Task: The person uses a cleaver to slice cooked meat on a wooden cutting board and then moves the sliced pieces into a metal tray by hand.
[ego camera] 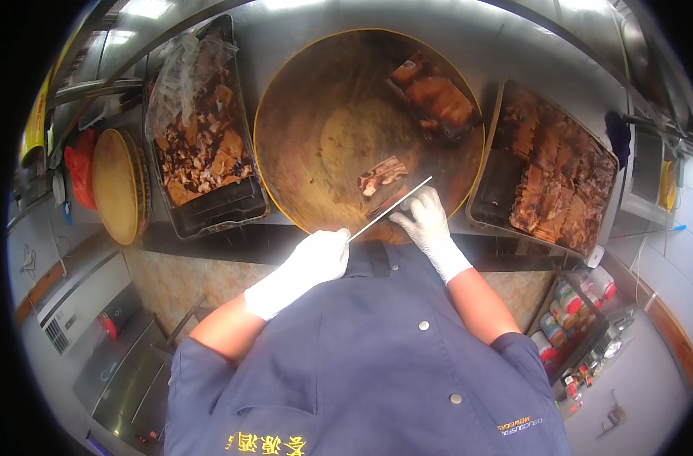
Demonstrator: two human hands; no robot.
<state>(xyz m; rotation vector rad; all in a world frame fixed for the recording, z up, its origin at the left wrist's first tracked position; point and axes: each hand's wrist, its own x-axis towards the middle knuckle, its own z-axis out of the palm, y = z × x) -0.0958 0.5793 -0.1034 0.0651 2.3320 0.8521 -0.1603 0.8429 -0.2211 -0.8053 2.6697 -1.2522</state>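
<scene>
My left hand (pixel 318 256), in a white glove, grips the handle end of a cleaver (pixel 391 209) seen almost edge-on as a thin pale line. The cleaver stands over the near part of a round wooden chopping block (pixel 335 137). Just beyond the blade lies a cut piece of braised meat (pixel 383 175) with its layered side showing. My gloved right hand (pixel 426 219) is on the near side of the blade, fingers curled over a brown piece of meat (pixel 389 232) that is partly hidden. At the block's far right rests a larger dark-glazed slab of meat (pixel 432 94).
Left of the block, a black tray (pixel 209 208) holds chopped meat partly under clear plastic (pixel 175 85). To the right is a tray (pixel 497 165) of sliced meat. A second round board (pixel 115 185) leans at far left near a red plastic bag (pixel 81 168). Lidded jars (pixel 568 299) stand lower right.
</scene>
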